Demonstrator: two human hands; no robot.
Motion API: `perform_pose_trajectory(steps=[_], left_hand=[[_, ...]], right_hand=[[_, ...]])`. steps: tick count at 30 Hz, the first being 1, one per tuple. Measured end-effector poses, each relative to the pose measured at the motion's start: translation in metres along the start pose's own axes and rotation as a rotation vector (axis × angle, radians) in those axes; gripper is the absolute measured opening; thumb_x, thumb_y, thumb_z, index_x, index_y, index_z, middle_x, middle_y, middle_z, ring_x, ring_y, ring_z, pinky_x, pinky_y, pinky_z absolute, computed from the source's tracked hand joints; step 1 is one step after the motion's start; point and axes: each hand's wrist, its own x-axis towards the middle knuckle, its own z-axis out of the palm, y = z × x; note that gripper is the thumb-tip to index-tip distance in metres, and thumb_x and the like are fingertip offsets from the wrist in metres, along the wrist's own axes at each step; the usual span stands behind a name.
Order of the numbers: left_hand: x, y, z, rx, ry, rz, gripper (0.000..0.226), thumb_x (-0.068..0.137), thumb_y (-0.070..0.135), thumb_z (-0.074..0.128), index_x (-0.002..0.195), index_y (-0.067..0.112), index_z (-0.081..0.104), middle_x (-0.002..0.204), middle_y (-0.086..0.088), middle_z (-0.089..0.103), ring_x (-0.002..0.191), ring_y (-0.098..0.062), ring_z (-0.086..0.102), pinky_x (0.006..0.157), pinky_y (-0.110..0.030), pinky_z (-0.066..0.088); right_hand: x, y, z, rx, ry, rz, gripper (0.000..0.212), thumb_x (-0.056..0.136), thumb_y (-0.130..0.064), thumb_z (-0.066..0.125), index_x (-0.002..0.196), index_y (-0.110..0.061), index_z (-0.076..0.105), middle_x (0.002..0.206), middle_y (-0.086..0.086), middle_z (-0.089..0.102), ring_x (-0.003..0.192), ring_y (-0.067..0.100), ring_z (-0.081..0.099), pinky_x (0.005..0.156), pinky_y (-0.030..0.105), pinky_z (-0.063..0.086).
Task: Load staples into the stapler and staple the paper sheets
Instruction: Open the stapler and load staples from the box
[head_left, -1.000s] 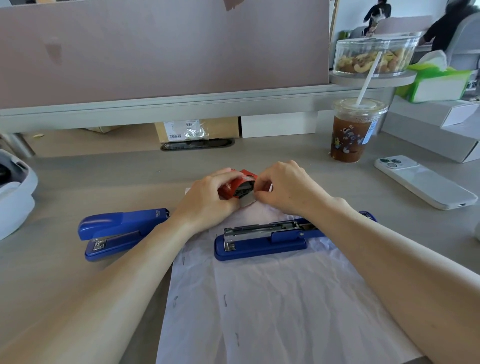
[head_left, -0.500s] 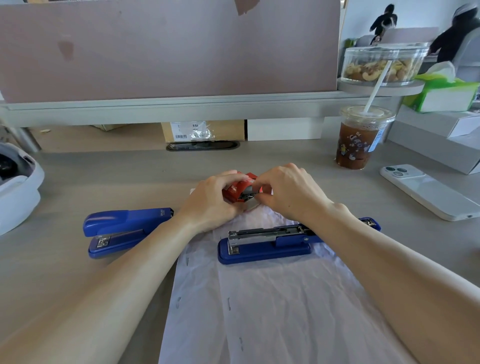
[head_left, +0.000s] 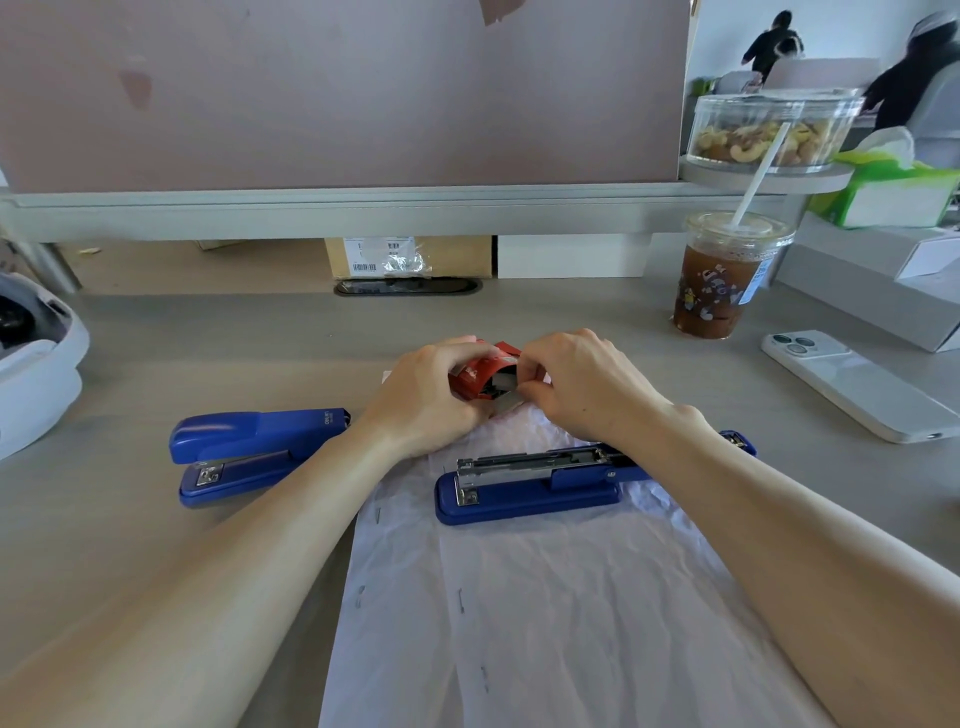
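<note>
The open stapler (head_left: 540, 480) is blue and lies flat on the paper sheets (head_left: 571, 623), in the middle of the desk (head_left: 208, 338). Its top is flipped back, so the shiny metal track for the staples shows. The back end of it goes under the right arm. The paper sheets are white and very wrinkled, and they reach down to the near edge of the picture. A few small staple marks show on them.

Just behind the stapler, the two hands meet. The left hand (head_left: 431, 395) has its fingers curled around a red staple box (head_left: 478, 376) and holds it with its open end facing the other hand. The right hand (head_left: 587, 384) pinches a grey strip of staples (head_left: 506, 387) at the mouth of the box with its fingertips.

A second blue stapler (head_left: 254, 447) sits closed on the desk to the left, beside the left arm. Far to the right are a cup of iced brown drink (head_left: 722, 280) with a straw and a white phone (head_left: 857, 384) lying face down. A clear tub of nuts (head_left: 769, 130) stands on a shelf above the cup.
</note>
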Motion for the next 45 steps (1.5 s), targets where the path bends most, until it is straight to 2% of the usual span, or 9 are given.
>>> perform_pose_trajectory(steps=[3, 6, 11, 18, 27, 31, 36, 39, 45], left_hand=[[0.0, -0.003, 0.001, 0.021, 0.042, -0.004, 0.042, 0.077, 0.021, 0.079, 0.118, 0.023, 0.067, 0.123, -0.004, 0.065, 0.106, -0.006, 0.053, 0.079, 0.006, 0.034], [0.001, -0.011, 0.003, 0.079, 0.074, 0.047, 0.049, 0.075, 0.016, 0.078, 0.121, 0.022, 0.065, 0.132, 0.002, 0.058, 0.118, -0.008, 0.054, 0.101, -0.026, 0.045], [0.003, -0.017, 0.009, 0.212, 0.096, 0.186, 0.016, 0.079, 0.032, 0.071, 0.094, 0.031, 0.074, 0.121, 0.006, 0.063, 0.107, -0.017, 0.059, 0.092, -0.045, 0.048], [0.007, -0.021, 0.014, 0.265, 0.129, 0.232, 0.008, 0.081, 0.016, 0.069, 0.08, 0.022, 0.075, 0.108, 0.009, 0.07, 0.097, -0.019, 0.059, 0.079, -0.041, 0.052], [0.008, -0.021, 0.015, 0.134, 0.138, 0.115, 0.015, 0.085, 0.001, 0.062, 0.082, 0.015, 0.066, 0.103, 0.004, 0.07, 0.092, -0.011, 0.054, 0.082, -0.03, 0.046], [0.007, -0.017, 0.013, 0.084, 0.15, 0.09, 0.011, 0.088, 0.006, 0.064, 0.09, 0.015, 0.07, 0.105, 0.003, 0.071, 0.1, -0.016, 0.059, 0.085, -0.027, 0.042], [0.006, -0.016, 0.009, 0.182, 0.138, 0.171, 0.019, 0.084, 0.033, 0.072, 0.097, 0.019, 0.072, 0.094, 0.006, 0.072, 0.088, -0.014, 0.062, 0.077, -0.032, 0.048], [0.006, -0.016, 0.011, 0.255, 0.187, 0.2, 0.011, 0.084, 0.025, 0.07, 0.093, 0.02, 0.073, 0.094, 0.005, 0.074, 0.087, -0.021, 0.065, 0.074, -0.037, 0.052], [0.007, -0.02, 0.012, 0.32, 0.157, 0.196, 0.015, 0.082, 0.027, 0.073, 0.095, 0.021, 0.076, 0.11, 0.007, 0.072, 0.1, -0.023, 0.064, 0.079, -0.043, 0.054]], right_hand=[[-0.002, 0.002, -0.001, 0.031, -0.01, -0.003, 0.008, 0.089, -0.022, 0.061, 0.083, -0.023, 0.066, 0.091, -0.001, 0.066, 0.076, 0.02, 0.06, 0.068, 0.036, 0.053], [-0.002, 0.004, -0.002, 0.08, -0.012, -0.005, 0.007, 0.09, -0.024, 0.061, 0.086, -0.022, 0.067, 0.091, -0.002, 0.068, 0.08, 0.019, 0.062, 0.072, 0.036, 0.053], [-0.001, 0.006, -0.001, 0.104, -0.024, -0.014, 0.009, 0.091, -0.028, 0.06, 0.085, -0.024, 0.066, 0.089, -0.001, 0.068, 0.079, 0.02, 0.062, 0.07, 0.037, 0.052], [-0.003, 0.004, -0.002, 0.161, 0.01, -0.047, 0.007, 0.087, -0.022, 0.064, 0.089, -0.024, 0.071, 0.088, -0.005, 0.071, 0.079, 0.016, 0.062, 0.074, 0.035, 0.053], [-0.005, 0.0, -0.006, 0.155, 0.067, -0.091, 0.011, 0.081, -0.022, 0.074, 0.091, -0.02, 0.074, 0.083, -0.009, 0.072, 0.07, 0.007, 0.062, 0.074, 0.034, 0.057], [-0.006, 0.0, -0.006, 0.194, 0.088, -0.087, 0.01, 0.085, -0.025, 0.072, 0.089, -0.018, 0.077, 0.08, -0.004, 0.074, 0.072, 0.009, 0.066, 0.075, 0.033, 0.058], [-0.004, 0.002, -0.008, 0.342, 0.089, 0.008, 0.011, 0.089, -0.018, 0.066, 0.09, -0.017, 0.076, 0.072, -0.003, 0.074, 0.064, 0.008, 0.068, 0.072, 0.033, 0.06], [-0.004, 0.002, -0.008, 0.409, 0.086, 0.059, 0.013, 0.09, -0.016, 0.064, 0.084, -0.019, 0.075, 0.068, 0.0, 0.074, 0.062, 0.017, 0.071, 0.069, 0.039, 0.061], [-0.003, 0.006, -0.005, 0.31, 0.064, 0.066, 0.015, 0.086, -0.018, 0.066, 0.096, -0.023, 0.075, 0.081, -0.002, 0.075, 0.073, 0.011, 0.068, 0.077, 0.035, 0.059]])
